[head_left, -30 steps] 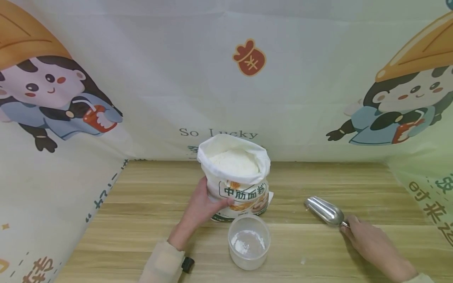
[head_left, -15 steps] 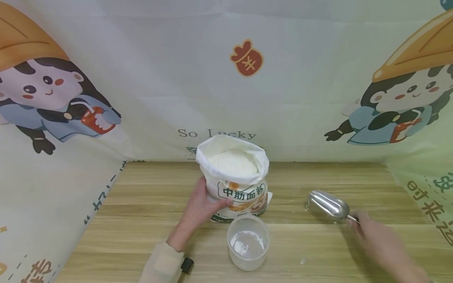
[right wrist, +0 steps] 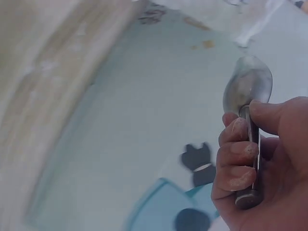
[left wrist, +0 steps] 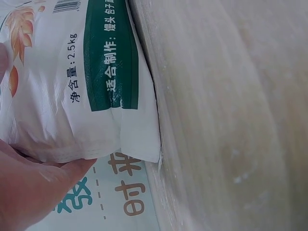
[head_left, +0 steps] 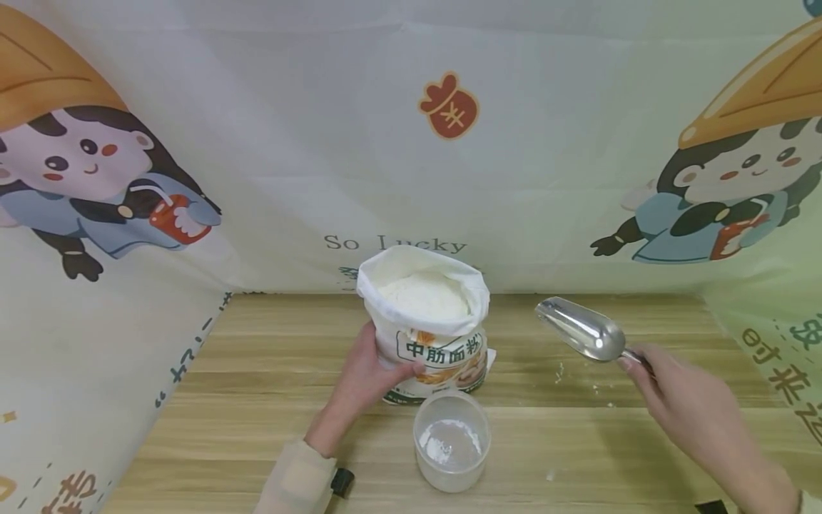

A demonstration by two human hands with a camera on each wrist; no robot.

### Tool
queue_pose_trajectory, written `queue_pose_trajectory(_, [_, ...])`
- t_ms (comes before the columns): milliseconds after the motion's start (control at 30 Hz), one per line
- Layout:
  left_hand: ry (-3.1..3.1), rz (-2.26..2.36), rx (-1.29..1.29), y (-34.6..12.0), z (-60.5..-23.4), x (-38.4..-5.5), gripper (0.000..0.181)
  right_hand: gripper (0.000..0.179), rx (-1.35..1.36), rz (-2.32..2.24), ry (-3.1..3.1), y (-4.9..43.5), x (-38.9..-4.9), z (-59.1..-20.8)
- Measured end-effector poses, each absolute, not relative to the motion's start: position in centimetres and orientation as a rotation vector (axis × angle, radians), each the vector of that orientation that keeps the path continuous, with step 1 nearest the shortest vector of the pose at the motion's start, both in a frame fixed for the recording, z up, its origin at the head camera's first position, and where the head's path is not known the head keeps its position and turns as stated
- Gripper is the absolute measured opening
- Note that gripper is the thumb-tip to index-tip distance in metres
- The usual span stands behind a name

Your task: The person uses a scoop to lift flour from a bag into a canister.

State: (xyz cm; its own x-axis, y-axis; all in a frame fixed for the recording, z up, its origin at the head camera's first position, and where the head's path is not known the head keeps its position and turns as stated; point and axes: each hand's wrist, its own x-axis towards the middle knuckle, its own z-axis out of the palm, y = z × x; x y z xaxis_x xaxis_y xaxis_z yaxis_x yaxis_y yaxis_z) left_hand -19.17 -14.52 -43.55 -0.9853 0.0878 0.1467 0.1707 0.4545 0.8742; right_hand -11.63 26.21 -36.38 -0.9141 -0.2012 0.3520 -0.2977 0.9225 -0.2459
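A white flour bag [head_left: 443, 357] with a rolled-down top stands open on the table, pale flour [head_left: 425, 294] showing inside. My left hand [head_left: 364, 371] grips its left side, thumb across the front; the left wrist view shows the bag's printed lower part [left wrist: 62, 86] above the fingers. In my right hand [head_left: 683, 400] is a metal scoop [head_left: 584, 330], raised over the table to the right of the bag. The right wrist view shows flour-dusted fingers [right wrist: 236, 156] curled round its handle [right wrist: 252, 144]. A clear round tub [head_left: 452, 442] with some white powder at its bottom stands before the bag.
Specks of flour [head_left: 594, 389] dot the wooden table [head_left: 257, 400] beneath the scoop. A printed cloth [head_left: 308, 143] with cartoon figures hangs behind the table and along both sides.
My right hand has lifted the scoop off the table, upward and away from me, after shifting slightly right. Loose flour specks show below it. My left hand, bag and tub stay put.
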Motion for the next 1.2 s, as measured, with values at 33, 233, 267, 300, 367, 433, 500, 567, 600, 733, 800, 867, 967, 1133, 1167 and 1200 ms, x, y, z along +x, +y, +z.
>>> queue_pose_trajectory(33, [-2.609,-1.582,-0.236,-14.5,-43.6,-19.2,0.103,0.016,0.380,0.422,-2.755,25.8,-11.6,-36.0])
queue_pose_trajectory(233, [-2.593,-1.586,-0.249,-14.5,-43.6,-19.2,0.101,0.013,0.487,0.399,-2.660,23.7,-11.9,-33.7])
queue_pose_trajectory(267, [-2.588,-1.590,-0.250,-14.5,-43.6,-19.2,0.101,0.014,0.509,0.393,-2.640,23.4,-12.0,-33.4])
queue_pose_trajectory(300, [-2.583,-1.591,-0.252,-14.5,-43.6,-19.2,0.100,0.014,0.528,0.386,-2.620,23.1,-12.1,-33.1])
queue_pose_trajectory(367, [-2.579,-1.584,-0.250,-14.5,-43.6,-19.1,0.100,0.014,0.561,0.377,-2.589,22.5,-12.4,-32.4])
queue_pose_trajectory(433, [-2.580,-1.576,-0.243,-14.4,-43.6,-19.1,0.100,0.013,0.583,0.367,-2.573,21.9,-12.7,-31.9])
queue_pose_trajectory(500, [-2.584,-1.564,-0.237,-14.4,-43.7,-19.1,0.100,0.012,0.598,0.361,-2.568,21.4,-13.2,-31.4])
queue_pose_trajectory(567, [-2.589,-1.557,-0.234,-14.4,-43.7,-19.1,0.100,0.011,0.605,0.353,-2.574,20.9,-13.6,-30.9])
queue_pose_trajectory(600, [-2.590,-1.556,-0.235,-14.4,-43.7,-19.1,0.100,0.011,0.609,0.347,-2.576,20.6,-13.8,-30.7])
queue_pose_trajectory(733, [-2.590,-1.552,-0.243,-14.5,-43.7,-19.1,0.100,0.017,0.624,0.324,-2.625,19.4,-14.6,-29.8])
queue_pose_trajectory(800, [-2.591,-1.549,-0.247,-14.5,-43.6,-19.1,0.100,0.024,0.634,0.316,-2.658,18.7,-15.0,-29.4])
queue_pose_trajectory(867, [-2.596,-1.541,-0.248,-14.4,-43.6,-19.1,0.099,0.027,0.649,0.308,-2.684,18.2,-15.4,-29.1])
queue_pose_trajectory(967, [-2.604,-1.534,-0.250,-14.5,-43.6,-19.1,0.098,0.026,0.675,0.281,-2.688,17.3,-15.9,-28.5])
queue_pose_trajectory(1133, [-2.606,-1.544,-0.248,-14.5,-43.6,-19.0,0.099,0.026,0.703,0.232,-2.739,15.7,-16.7,-27.2])
queue_pose_trajectory(1167, [-2.606,-1.544,-0.248,-14.5,-43.6,-19.0,0.099,0.027,0.709,0.220,-2.755,15.4,-16.9,-26.9])
queue_pose_trajectory(1200, [-2.607,-1.542,-0.248,-14.5,-43.6,-19.0,0.099,0.027,0.714,0.207,-2.775,15.1,-17.0,-26.7])
